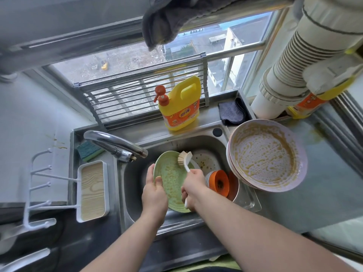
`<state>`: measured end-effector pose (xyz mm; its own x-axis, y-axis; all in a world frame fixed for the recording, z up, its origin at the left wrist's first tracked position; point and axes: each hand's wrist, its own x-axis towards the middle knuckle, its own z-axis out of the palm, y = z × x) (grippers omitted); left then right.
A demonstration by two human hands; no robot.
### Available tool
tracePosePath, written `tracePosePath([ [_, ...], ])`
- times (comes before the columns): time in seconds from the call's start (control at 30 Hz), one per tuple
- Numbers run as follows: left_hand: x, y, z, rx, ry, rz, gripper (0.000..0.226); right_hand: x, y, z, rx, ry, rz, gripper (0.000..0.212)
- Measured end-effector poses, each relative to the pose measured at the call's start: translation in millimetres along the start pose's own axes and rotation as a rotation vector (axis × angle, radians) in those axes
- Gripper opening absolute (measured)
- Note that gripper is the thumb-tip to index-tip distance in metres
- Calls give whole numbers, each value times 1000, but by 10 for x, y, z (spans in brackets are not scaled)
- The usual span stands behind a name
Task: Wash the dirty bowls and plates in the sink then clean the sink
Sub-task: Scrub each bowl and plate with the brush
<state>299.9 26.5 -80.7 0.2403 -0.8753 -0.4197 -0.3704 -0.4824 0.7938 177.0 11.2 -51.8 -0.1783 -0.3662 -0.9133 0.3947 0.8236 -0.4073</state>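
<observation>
Over the steel sink point(135, 185) my left hand point(154, 195) holds a green plate point(170, 179) by its left rim, tilted up and covered in yellowish suds. My right hand point(193, 188) grips the white handle of a dish brush point(185, 157), whose bristles press on the plate's upper right edge. Behind the plate lies a white speckled dish point(206, 160), and an orange bowl point(219, 182) rests in the sink's right corner. A stack of pink plates point(265, 156), the top one foamy, sits on the counter at the sink's right rim.
The faucet point(115, 143) reaches over the sink from the left. A yellow detergent jug point(180, 105) stands on the back ledge beside a dark cloth point(231, 112). A green sponge point(89, 151) and a wooden-look tray point(92, 191) lie to the left.
</observation>
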Motion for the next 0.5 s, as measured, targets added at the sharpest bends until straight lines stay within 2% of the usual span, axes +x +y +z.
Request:
tracePosePath([
  [0.1,53,52,35,-34,20,-65,38,-247,128,117,-230,-133,-138,20],
  [0.23,227,42,-125,-96,66,-142,40,-510,226,87,-339,-344,-132,20],
  [0.3,223,32,-146,-99,24,-100,36,-459,155,120,-265,-297,-142,21],
  [0.4,114,43,-54,-93,-41,-23,40,-225,-33,252,-38,-109,-66,25],
  [0.43,85,61,-17,-100,-45,-14,42,-183,-63,268,3,-93,-36,25],
  [0.5,83,116,15,-101,-35,21,39,-227,-35,255,-66,-149,-25,24],
])
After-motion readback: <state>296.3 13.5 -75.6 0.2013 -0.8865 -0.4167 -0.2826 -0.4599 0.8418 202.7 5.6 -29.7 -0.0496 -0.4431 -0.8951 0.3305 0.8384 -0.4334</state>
